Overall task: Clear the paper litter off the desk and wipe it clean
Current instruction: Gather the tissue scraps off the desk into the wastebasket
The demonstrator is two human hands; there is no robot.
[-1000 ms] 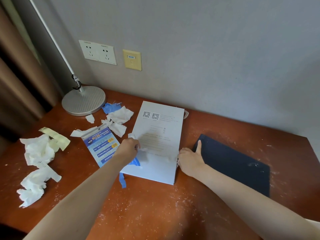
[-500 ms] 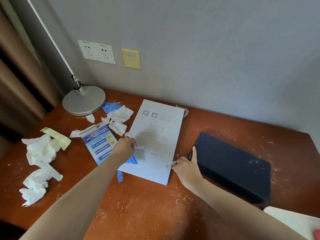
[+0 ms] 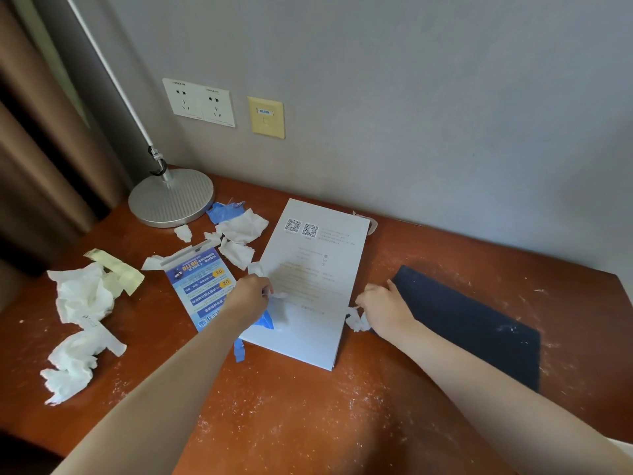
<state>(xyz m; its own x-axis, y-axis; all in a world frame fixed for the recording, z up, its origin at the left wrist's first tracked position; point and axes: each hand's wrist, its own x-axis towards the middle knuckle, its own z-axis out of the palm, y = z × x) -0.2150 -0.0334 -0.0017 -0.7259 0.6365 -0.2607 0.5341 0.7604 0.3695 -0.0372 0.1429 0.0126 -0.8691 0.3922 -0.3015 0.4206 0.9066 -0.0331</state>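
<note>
A white printed sheet [image 3: 318,269] with two QR codes lies in the middle of the dusty red-brown desk [image 3: 308,423]. My left hand [image 3: 248,298] sits at its left edge and pinches small white and blue paper scraps [image 3: 277,311]. At the sheet's right edge my right hand [image 3: 383,308] holds a small crumpled white scrap [image 3: 356,320]. A blue flyer [image 3: 198,286] lies left of the sheet. Crumpled white tissues [image 3: 82,323] and a yellow slip [image 3: 116,269] lie far left. More torn white pieces [image 3: 241,234] and a blue scrap [image 3: 222,210] lie near the lamp.
A round silver lamp base [image 3: 171,197] with a slanted pole stands at the back left. A dark navy flat pad [image 3: 472,320] lies on the right. Wall sockets [image 3: 198,102] and a yellow plate [image 3: 266,117] are above the desk. A brown curtain [image 3: 41,149] hangs left.
My right hand has lifted off the desk beside the navy pad and now holds a white scrap. My left hand stays at the sheet's left edge with its scraps.
</note>
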